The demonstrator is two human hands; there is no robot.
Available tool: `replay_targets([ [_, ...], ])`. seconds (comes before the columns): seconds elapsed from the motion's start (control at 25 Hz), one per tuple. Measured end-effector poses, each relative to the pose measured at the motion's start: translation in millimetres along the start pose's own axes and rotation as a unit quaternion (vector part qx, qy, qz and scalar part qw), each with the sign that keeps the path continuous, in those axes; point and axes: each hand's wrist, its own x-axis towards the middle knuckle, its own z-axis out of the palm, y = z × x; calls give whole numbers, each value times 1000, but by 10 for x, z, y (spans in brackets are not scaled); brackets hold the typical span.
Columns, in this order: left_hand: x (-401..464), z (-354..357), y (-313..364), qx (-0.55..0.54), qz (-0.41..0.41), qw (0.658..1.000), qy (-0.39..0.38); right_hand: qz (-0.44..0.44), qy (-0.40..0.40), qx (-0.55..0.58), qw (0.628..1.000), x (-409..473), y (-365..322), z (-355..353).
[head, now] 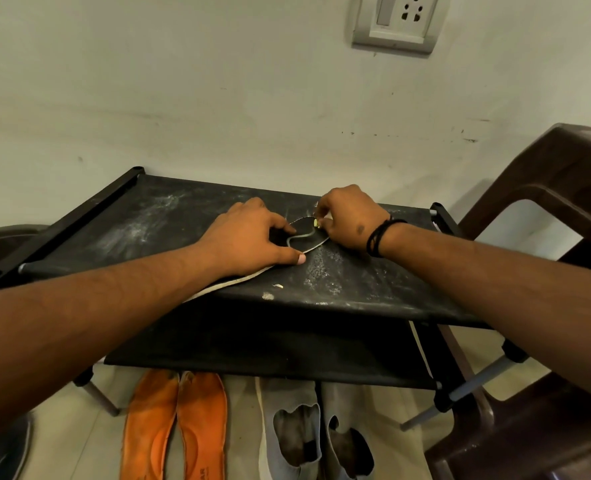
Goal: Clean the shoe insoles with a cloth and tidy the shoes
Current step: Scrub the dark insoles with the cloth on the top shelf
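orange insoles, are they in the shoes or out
Out. The two orange insoles lie flat side by side on the floor below the black rack, beside the grey shoes, not inside them.

- One head-worn view looks forward and steeply down, close over a black shoe rack [183, 237] set against a wall [217, 98].
- Both forearms reach in from the bottom edge; the fingers [287, 228] meet near frame centre.
- Below the fingers, floor [242, 427] shows under the rack.
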Motion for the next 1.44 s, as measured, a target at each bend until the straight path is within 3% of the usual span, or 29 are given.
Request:
replay_targets([
  [0.24,-3,13,-5,-4,7,1000,7,-96,-95,77,988,-184,-171,-95],
  [0.44,6,22,10,3,3,1000,6,-5,-24,8,1000,57,-54,-71],
  [0.64,3,30,-19,4,9,1000,13,-76,-96,76,990,-55,-215,-95],
  [0.84,-22,4,26,1,-3,1000,8,36,-2,-39,999,31,-109,-95],
  [0.92,-29,7,20,2,1,1000,11,-7,-40,-8,999,0,-195,-96],
  [1.04,-31,18,13,3,5,1000,17,-56,-141,132,980,-116,-265,-157],
  [1.12,-25,14,17,7,3,1000,14,-26,-107,110,988,-76,-165,-135],
  [1.24,-30,-3,36,4,-3,1000,8,34,-11,-44,998,-12,-36,-97],
  [1.32,-32,0,30,4,-1,1000,10,-9,-49,-19,999,-25,-40,-111],
  [1.44,-29,12,7,3,8,1000,19,-60,-169,100,979,-160,-142,-190],
])
